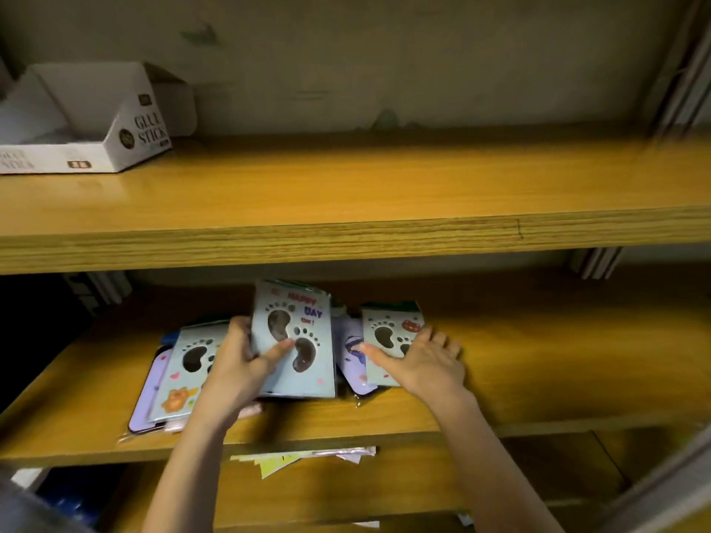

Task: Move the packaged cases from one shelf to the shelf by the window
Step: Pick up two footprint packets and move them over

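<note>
Both bare forearms rise from the bottom of the frame and reach onto the middle wooden shelf, just below centre. The left hand is curled around the left edge of a pale blue packaged case printed with two dark footprints and the words "HAPPY DAY"; its thumb lies across the front face, near the lower footprint, and its fingers wrap behind the edge, so the hand is closed on the case. That case stands nearly upright, long axis running top to bottom of the frame, printed face toward the camera, top leaning slightly left.

The right hand lies palm down with fingers spread and thumb stretched leftward, pressing flat on a second pale blue footprint case to the right of centre; it is open, gripping nothing. This case lies tilted back, long axis also roughly vertical in the frame, partly over a lilac packaged case.

Left of centre, a third pale blue footprint case with an orange flower sticker lies flat on another lilac case, slanting toward the lower left.

In the upper left, an open white cardboard "GLUE STICK" display box sits on the upper wooden shelf. Pale papers show on the shelf beneath.
</note>
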